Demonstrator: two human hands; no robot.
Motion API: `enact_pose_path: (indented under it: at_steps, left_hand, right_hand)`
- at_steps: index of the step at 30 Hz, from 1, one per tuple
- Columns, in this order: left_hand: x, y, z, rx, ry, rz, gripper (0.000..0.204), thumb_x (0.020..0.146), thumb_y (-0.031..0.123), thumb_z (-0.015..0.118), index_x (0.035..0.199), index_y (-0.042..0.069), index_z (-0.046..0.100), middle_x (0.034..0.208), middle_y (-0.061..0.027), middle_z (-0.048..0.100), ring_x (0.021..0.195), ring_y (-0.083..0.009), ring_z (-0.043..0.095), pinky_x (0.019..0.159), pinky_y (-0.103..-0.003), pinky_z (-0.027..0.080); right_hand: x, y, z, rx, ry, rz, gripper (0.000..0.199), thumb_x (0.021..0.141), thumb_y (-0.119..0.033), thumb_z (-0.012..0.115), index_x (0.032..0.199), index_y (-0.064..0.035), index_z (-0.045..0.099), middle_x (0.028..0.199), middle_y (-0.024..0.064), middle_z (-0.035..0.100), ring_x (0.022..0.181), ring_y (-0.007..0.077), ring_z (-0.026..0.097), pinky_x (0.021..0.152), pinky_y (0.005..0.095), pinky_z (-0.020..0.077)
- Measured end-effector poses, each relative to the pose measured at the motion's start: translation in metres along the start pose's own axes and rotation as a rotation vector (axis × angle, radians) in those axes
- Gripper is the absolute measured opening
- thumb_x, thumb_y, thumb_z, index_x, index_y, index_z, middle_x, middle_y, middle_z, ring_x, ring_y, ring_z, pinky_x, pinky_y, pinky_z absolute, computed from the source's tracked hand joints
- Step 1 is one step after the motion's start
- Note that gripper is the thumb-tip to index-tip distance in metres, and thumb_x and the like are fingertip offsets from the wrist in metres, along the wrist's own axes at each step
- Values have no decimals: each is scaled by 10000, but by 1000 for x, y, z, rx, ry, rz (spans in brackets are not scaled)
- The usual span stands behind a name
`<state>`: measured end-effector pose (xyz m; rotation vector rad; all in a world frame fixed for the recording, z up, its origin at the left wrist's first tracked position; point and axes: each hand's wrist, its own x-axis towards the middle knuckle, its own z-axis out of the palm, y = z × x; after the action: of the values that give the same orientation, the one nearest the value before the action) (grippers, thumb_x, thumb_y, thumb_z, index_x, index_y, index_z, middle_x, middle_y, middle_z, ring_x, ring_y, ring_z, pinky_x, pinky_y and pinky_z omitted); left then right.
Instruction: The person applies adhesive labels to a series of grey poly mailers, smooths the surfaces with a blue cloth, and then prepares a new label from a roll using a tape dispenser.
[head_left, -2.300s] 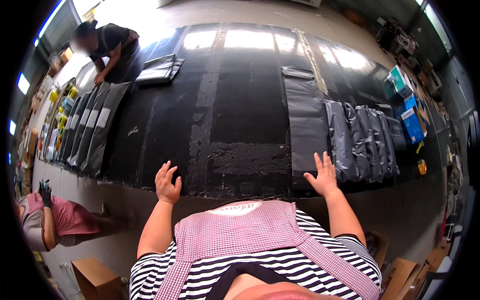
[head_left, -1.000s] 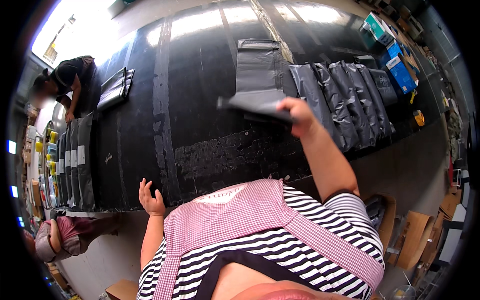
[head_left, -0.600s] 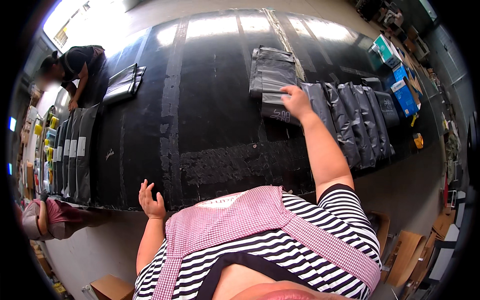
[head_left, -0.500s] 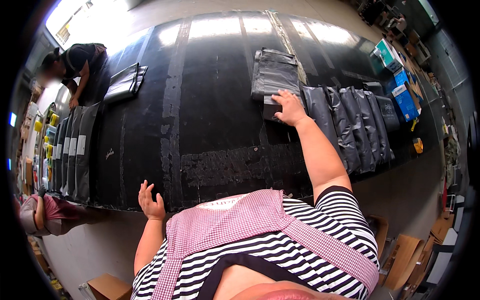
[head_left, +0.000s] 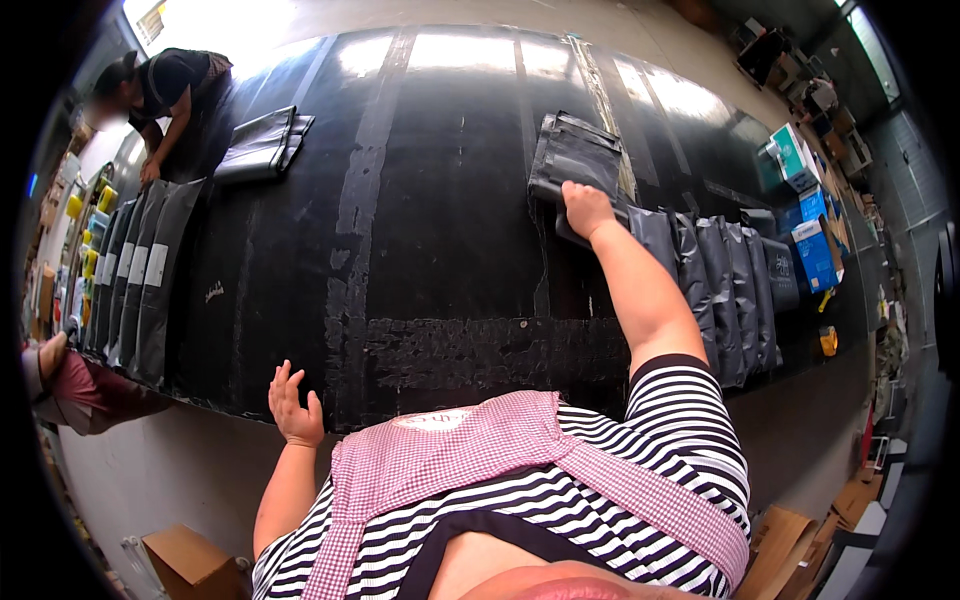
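Observation:
My right hand [head_left: 588,210] reaches far over the black table [head_left: 440,230], its fingers curled closed on the near edge of a stack of flat black plastic bags [head_left: 577,148]. How many bags it pinches is hidden by the hand. Just right of the stack, a row of several dark grey plastic bags [head_left: 712,285] lies side by side, overlapping. My left hand [head_left: 296,405] is at the table's near edge with its fingers stretched apart, and nothing is in it.
At the far left a person [head_left: 170,95] leans over the table beside a row of labelled grey packages [head_left: 150,285]. Another folded bag stack [head_left: 262,145] lies nearby. Blue boxes [head_left: 817,255] and a yellow tape roll [head_left: 828,341] are at right. A cardboard box [head_left: 190,560] stands below.
My right hand's spread fingers have closed on the near edge of the bag stack. My left hand stays open by the table edge. The whole view has shifted slightly.

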<state>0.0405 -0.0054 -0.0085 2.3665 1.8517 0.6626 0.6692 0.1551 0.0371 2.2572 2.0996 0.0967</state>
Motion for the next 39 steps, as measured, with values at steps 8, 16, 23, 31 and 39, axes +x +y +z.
enact_pose_path:
  at_steps: [8,16,23,31,39]
  left_hand:
    - [4,2,-1,-10,-27,-23,433,802,140,597,1231,86,572,1499,-126,433,1409,-336,369,1166,-495,232]
    - [4,4,-3,-17,-29,-43,421,797,143,593,1214,94,573,1501,-116,432,1411,-335,368,1165,-497,234]
    - [4,5,-4,-14,-41,-33,431,805,150,589,1231,89,567,1497,-132,434,1407,-350,369,1161,-505,237]
    - [5,-4,4,-10,-16,49,426,825,160,572,1243,77,563,1491,-137,448,1392,-352,387,1153,-500,251]
    - [6,-29,29,8,33,173,412,853,200,567,1232,40,596,1436,-168,511,1333,-369,463,1107,-478,339]
  right_hand:
    - [134,84,-189,-259,447,164,275,948,-153,380,1071,-140,625,1048,162,706,977,372,684,823,485,550]
    - [133,55,-232,-277,1040,50,201,860,-131,578,1055,-166,602,884,98,695,811,314,685,670,450,558]
    - [3,-46,-7,7,774,-159,169,927,-117,529,995,-63,675,901,114,702,816,276,689,682,389,545]
    - [-47,-86,46,335,446,171,486,758,-74,668,1236,-156,633,1374,161,560,1290,293,516,1035,453,362]
    - [28,-38,37,381,140,54,489,876,-229,647,1359,-215,576,1531,131,398,1457,304,296,1184,557,177]
